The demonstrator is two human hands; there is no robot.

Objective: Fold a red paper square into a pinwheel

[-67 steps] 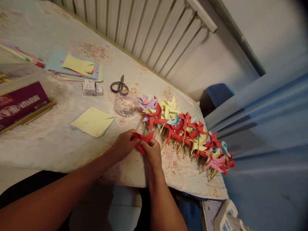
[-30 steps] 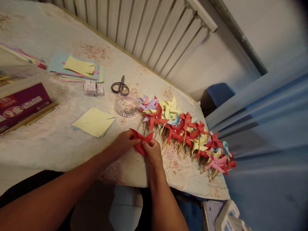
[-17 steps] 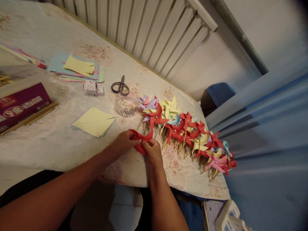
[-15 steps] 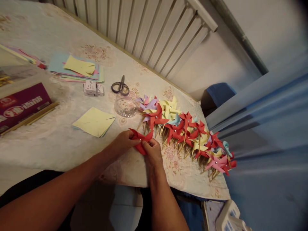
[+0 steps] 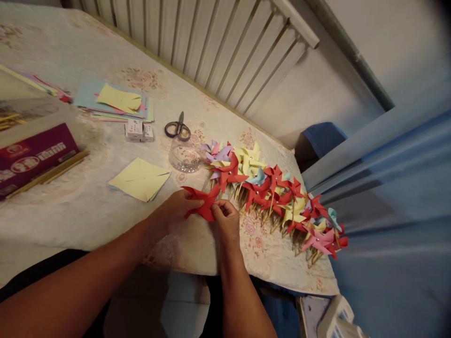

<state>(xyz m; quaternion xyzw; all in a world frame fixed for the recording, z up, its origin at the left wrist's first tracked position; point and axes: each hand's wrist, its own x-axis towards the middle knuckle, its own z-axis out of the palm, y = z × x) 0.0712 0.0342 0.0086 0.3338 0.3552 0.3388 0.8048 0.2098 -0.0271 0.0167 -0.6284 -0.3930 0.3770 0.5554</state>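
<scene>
A red paper pinwheel (image 5: pixel 206 201) is held just above the near part of the table, its blades folded and no stick visible on it. My left hand (image 5: pixel 178 206) is closed on its left side, with the thumb lying across the front. At the right edge of the paper, my right hand (image 5: pixel 226 217) pinches with thumb and curled fingers; anything small between those fingertips is hidden. Just beyond my hands stands a clear round dish (image 5: pixel 185 158) of small shiny pins. Yellow paper squares (image 5: pixel 141 179) with cut slits lie stacked to the left.
Finished pinwheels on sticks (image 5: pixel 276 190) lie in a long row at the right. Scissors (image 5: pixel 178 127), small white boxes (image 5: pixel 138 130) and coloured paper (image 5: pixel 88 96) are farther back. A purple box (image 5: pixel 38 157) with wooden sticks (image 5: pixel 52 171) stands left. A radiator (image 5: pixel 197 47) borders the table.
The pinwheel has turned and opened out to show a flatter red face; its shiny centre no longer shows. My right fingers have shifted from its middle to its right edge.
</scene>
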